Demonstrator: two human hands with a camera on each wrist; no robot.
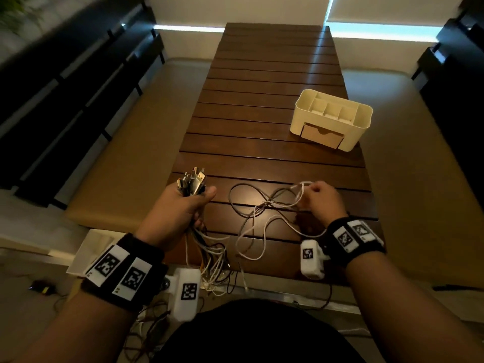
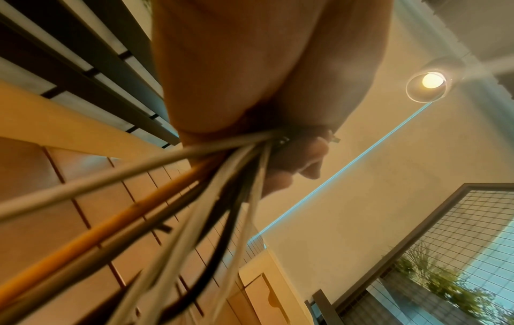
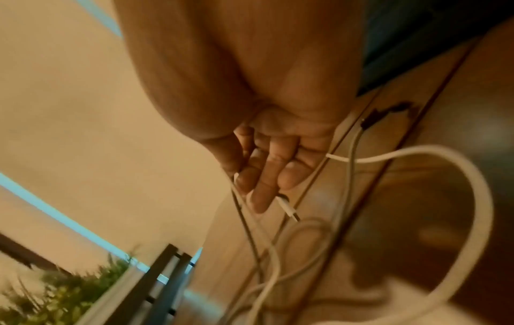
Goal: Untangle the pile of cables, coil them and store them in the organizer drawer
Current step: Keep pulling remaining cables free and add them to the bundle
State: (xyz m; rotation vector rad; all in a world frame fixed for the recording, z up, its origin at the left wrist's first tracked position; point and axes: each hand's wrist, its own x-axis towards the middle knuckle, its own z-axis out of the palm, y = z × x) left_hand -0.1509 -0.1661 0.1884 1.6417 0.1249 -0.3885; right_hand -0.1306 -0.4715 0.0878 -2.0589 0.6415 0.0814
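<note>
Your left hand (image 1: 180,205) grips the cable bundle (image 1: 192,180) by the plugs; right hand (image 1: 323,200) pinches a white cable (image 1: 262,226) w/ tangled loops on the table (image 1: 262,100). Nothing coiled yet, organizer (image 1: 331,119) drawer (image 1: 322,136) shut.

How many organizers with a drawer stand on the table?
1. The organizer stands on the table, far right, beyond the right hand; its drawer is closed.

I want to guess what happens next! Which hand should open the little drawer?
Probably the right hand: the organizer drawer sits on its side of the table, and it pinches only one white cable. The left hand grips a full bundle of cables.
</note>
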